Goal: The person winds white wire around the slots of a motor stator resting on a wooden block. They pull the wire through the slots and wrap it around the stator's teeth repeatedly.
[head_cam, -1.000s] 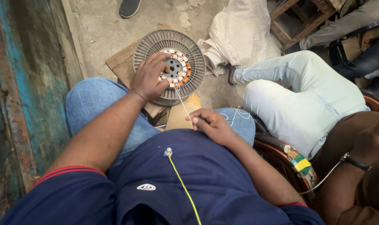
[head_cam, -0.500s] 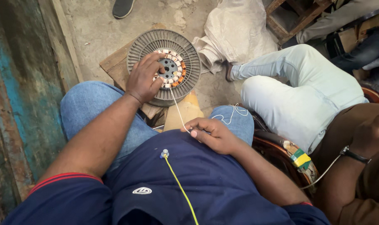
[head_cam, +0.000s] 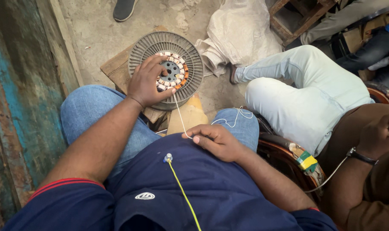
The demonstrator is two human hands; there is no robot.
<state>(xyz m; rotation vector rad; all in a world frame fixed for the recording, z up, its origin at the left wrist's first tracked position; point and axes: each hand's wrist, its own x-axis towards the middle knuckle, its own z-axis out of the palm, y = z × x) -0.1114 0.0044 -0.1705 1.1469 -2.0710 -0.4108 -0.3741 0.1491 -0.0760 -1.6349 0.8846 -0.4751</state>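
Observation:
A round grey ribbed fan motor stator (head_cam: 190, 55) with a ring of copper-wound coils (head_cam: 181, 70) lies on a wooden board (head_cam: 115, 68) in front of my knees. My left hand (head_cam: 145, 83) rests on the coils, fingers spread over the ring. A thin white string (head_cam: 179, 117) runs taut from the coils down to my right hand (head_cam: 213, 141), which pinches it against my lap. The string's loose end (head_cam: 237, 115) trails over my right knee.
A person in pale trousers (head_cam: 305, 94) sits close on the right, and another person's arm with a wristwatch (head_cam: 361, 156) is at the right edge. A white sack (head_cam: 241, 34) lies behind the stator. A blue-painted wall (head_cam: 14, 107) borders the left. A shoe (head_cam: 124, 8) stands at the top.
My right hand has drawn the string down toward my lap and the view has shifted slightly. My left hand has stayed on the coils.

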